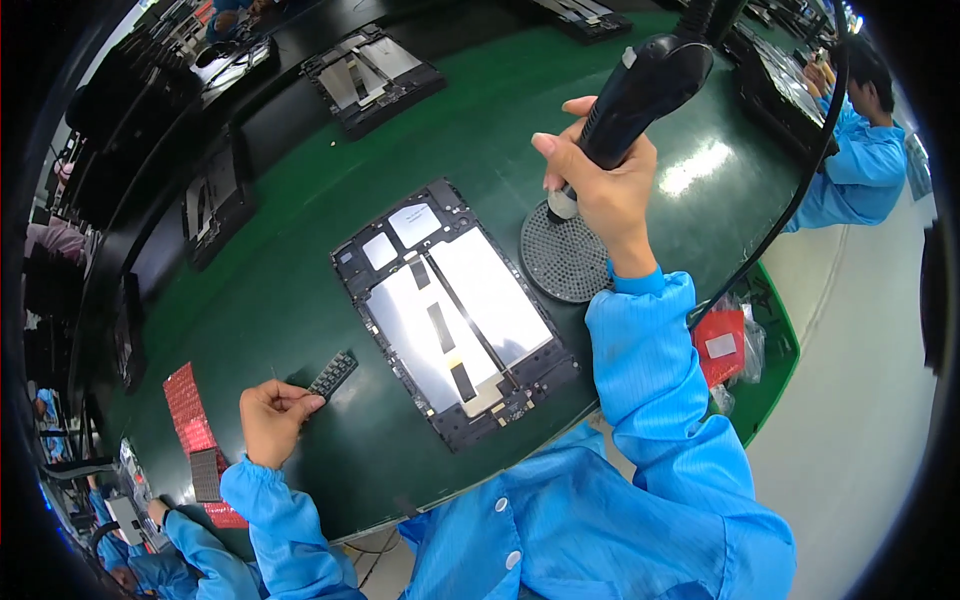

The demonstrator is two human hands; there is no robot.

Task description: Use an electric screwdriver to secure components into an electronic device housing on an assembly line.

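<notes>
The left hand (272, 422) pinches one end of a dark strip of small parts (333, 376) over the green tabletop (300, 270); red bubble wrap (190, 405) lies to its left. Between the hands rests an opened tablet (455, 315). The right hand (612, 195) grips a black power screwdriver (640, 90), tip over a perforated round tray (562, 262). A green bin (783, 350) stands right of that forearm, above pale floor (850, 340). Beyond the hands: further opened tablets (370, 75) and, far right, a blue-clad co-worker (860, 170).
</notes>
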